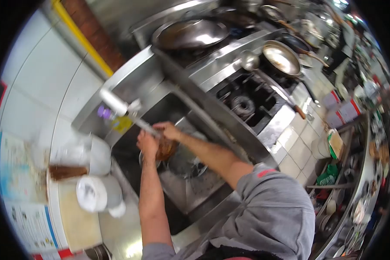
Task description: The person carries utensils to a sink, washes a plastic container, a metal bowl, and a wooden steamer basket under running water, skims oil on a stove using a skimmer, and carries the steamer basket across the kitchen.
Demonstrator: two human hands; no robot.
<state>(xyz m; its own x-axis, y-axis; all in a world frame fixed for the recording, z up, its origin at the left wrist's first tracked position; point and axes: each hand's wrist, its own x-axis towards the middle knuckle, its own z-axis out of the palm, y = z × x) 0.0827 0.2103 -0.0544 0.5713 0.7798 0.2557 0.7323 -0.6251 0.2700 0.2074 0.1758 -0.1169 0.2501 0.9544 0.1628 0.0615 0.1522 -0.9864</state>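
Observation:
Both hands are over a metal sink (190,190), close under the faucet (145,125). My left hand (148,144) is at the left side of a round brownish item (165,149), its fingers bent. My right hand (168,131) touches the upper edge of the same item, fingers curled. What exactly the fingers grip is too small to tell. A shiny metal or clear bowl-like thing (184,162) lies in the sink below the hands.
A yellow-and-purple bottle (117,121) stands behind the faucet. White jugs (93,193) are at the left. Beyond the sink are a burner (243,106), a ladle (249,60), a frying pan (281,58) and a wok (190,34). Another person (344,41) stands at the upper right.

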